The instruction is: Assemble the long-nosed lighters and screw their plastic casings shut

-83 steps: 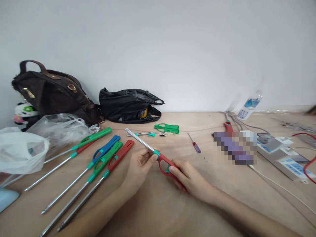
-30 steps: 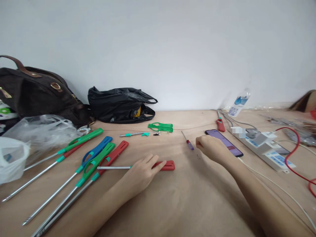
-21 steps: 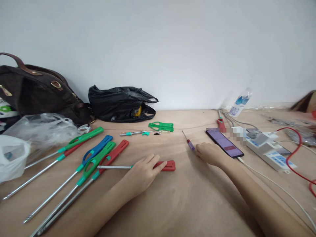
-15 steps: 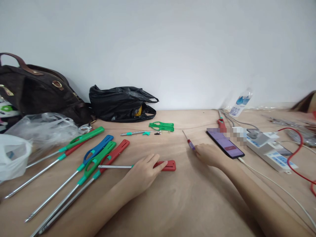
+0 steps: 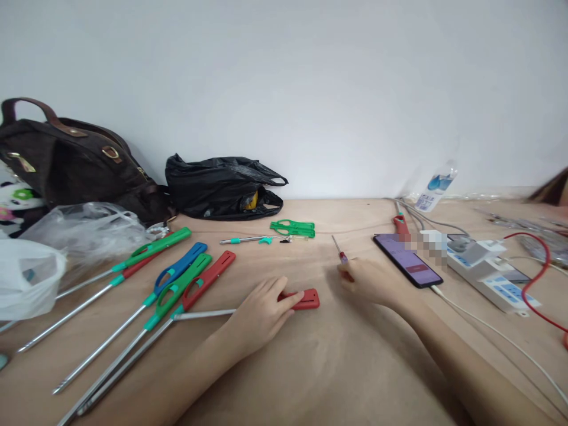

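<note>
My left hand (image 5: 261,310) is closed over the handle of a red long-necked lighter (image 5: 310,299). The lighter lies on the table, its metal tube pointing left and its trigger hidden under my fingers. To the right, my right hand (image 5: 366,279) grips a screwdriver (image 5: 342,255) by its handle, the blade angled up and away to the left. Beyond both hands lie opened green lighter handle shells (image 5: 293,228). Just in front of them are a metal tube with a teal collar (image 5: 242,239), a teal trigger (image 5: 265,241) and small loose parts.
Several long lighters, among them a blue one (image 5: 180,269), lie at left beside plastic bags (image 5: 31,278). A black bag (image 5: 222,186) and a backpack (image 5: 89,160) stand behind. On the right are a phone (image 5: 408,260), a power strip (image 5: 492,278), cables and a bottle (image 5: 437,186).
My right fingers have wrapped further around the screwdriver handle, covering more of it. The red lighter's tube has swung slightly toward me at its left end, with my left hand still on the handle.
</note>
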`<control>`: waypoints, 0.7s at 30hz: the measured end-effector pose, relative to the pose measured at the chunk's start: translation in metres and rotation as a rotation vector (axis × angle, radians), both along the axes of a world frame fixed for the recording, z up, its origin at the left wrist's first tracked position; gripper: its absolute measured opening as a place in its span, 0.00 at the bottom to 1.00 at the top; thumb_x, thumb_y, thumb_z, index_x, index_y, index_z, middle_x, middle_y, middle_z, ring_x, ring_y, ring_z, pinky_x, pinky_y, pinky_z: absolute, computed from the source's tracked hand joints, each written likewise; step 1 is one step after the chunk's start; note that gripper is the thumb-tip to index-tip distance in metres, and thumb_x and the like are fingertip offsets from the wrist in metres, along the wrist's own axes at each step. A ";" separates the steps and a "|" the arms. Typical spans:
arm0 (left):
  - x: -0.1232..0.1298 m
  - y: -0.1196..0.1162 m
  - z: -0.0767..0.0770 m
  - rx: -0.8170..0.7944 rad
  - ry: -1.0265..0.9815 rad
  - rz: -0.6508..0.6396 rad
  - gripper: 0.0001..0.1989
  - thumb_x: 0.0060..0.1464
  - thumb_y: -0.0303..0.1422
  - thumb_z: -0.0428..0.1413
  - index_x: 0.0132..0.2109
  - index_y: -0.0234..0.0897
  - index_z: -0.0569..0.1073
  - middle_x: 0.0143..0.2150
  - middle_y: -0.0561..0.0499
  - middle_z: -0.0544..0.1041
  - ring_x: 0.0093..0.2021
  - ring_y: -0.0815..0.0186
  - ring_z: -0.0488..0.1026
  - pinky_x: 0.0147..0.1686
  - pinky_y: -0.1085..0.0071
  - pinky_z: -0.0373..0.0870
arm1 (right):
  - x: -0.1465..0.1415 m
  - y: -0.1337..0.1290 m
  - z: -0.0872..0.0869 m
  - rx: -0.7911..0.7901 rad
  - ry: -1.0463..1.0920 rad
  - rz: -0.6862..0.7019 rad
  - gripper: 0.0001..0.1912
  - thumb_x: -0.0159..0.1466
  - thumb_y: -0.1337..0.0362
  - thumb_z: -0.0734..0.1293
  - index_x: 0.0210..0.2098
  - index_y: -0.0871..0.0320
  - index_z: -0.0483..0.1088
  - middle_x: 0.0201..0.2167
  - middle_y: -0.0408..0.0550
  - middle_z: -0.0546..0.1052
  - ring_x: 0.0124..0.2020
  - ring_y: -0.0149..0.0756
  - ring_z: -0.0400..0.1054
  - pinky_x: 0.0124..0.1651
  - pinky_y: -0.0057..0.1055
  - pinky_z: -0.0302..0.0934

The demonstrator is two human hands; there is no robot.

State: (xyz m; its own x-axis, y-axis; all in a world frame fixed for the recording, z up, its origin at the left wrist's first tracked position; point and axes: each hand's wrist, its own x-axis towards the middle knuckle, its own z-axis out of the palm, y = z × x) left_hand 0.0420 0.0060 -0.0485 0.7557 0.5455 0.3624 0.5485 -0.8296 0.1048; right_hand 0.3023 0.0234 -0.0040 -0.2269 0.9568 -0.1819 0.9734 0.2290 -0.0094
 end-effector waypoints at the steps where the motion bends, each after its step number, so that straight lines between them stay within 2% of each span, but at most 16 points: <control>1: 0.000 -0.001 -0.001 0.000 -0.002 0.005 0.16 0.62 0.26 0.47 0.54 0.37 0.73 0.39 0.45 0.67 0.36 0.62 0.67 0.34 0.66 0.70 | 0.001 0.000 0.000 -0.001 0.048 0.017 0.09 0.58 0.71 0.60 0.28 0.58 0.72 0.28 0.50 0.77 0.28 0.37 0.70 0.27 0.29 0.48; 4: 0.001 -0.002 -0.002 0.000 0.002 0.025 0.17 0.63 0.27 0.47 0.55 0.37 0.73 0.39 0.45 0.67 0.35 0.62 0.67 0.33 0.66 0.70 | 0.009 0.004 -0.003 0.052 0.158 0.000 0.11 0.61 0.71 0.58 0.28 0.58 0.70 0.26 0.48 0.76 0.26 0.35 0.68 0.27 0.29 0.49; 7: 0.000 -0.001 -0.003 -0.010 0.010 0.024 0.17 0.63 0.28 0.46 0.54 0.37 0.73 0.39 0.45 0.67 0.34 0.62 0.67 0.33 0.66 0.70 | 0.020 0.010 -0.008 0.109 0.243 -0.062 0.11 0.61 0.71 0.57 0.30 0.58 0.71 0.29 0.49 0.76 0.29 0.35 0.69 0.30 0.28 0.52; 10: -0.001 0.000 -0.004 -0.005 -0.009 0.018 0.16 0.64 0.28 0.47 0.54 0.38 0.73 0.39 0.46 0.67 0.34 0.63 0.67 0.33 0.66 0.70 | 0.024 0.012 -0.010 0.040 0.274 -0.019 0.09 0.57 0.73 0.60 0.29 0.58 0.72 0.31 0.48 0.77 0.32 0.36 0.70 0.33 0.28 0.54; 15: -0.001 0.000 -0.004 0.001 -0.044 0.012 0.16 0.64 0.29 0.46 0.54 0.39 0.73 0.40 0.45 0.68 0.35 0.62 0.68 0.35 0.66 0.70 | 0.017 0.005 -0.006 -0.164 0.261 0.056 0.02 0.53 0.69 0.67 0.27 0.57 0.72 0.28 0.46 0.76 0.29 0.36 0.68 0.28 0.28 0.52; 21: -0.001 0.000 -0.004 -0.014 -0.035 0.008 0.17 0.63 0.28 0.47 0.55 0.39 0.73 0.39 0.46 0.68 0.35 0.63 0.69 0.35 0.66 0.71 | 0.014 0.006 -0.011 -0.137 0.206 0.108 0.09 0.53 0.76 0.62 0.28 0.58 0.70 0.28 0.46 0.75 0.29 0.35 0.65 0.29 0.27 0.50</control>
State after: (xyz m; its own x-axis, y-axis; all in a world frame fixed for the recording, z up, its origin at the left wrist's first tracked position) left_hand 0.0412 0.0059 -0.0522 0.7380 0.5570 0.3809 0.5512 -0.8233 0.1359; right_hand 0.3160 0.0290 -0.0154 -0.3719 0.8948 -0.2471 0.9178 0.3145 -0.2425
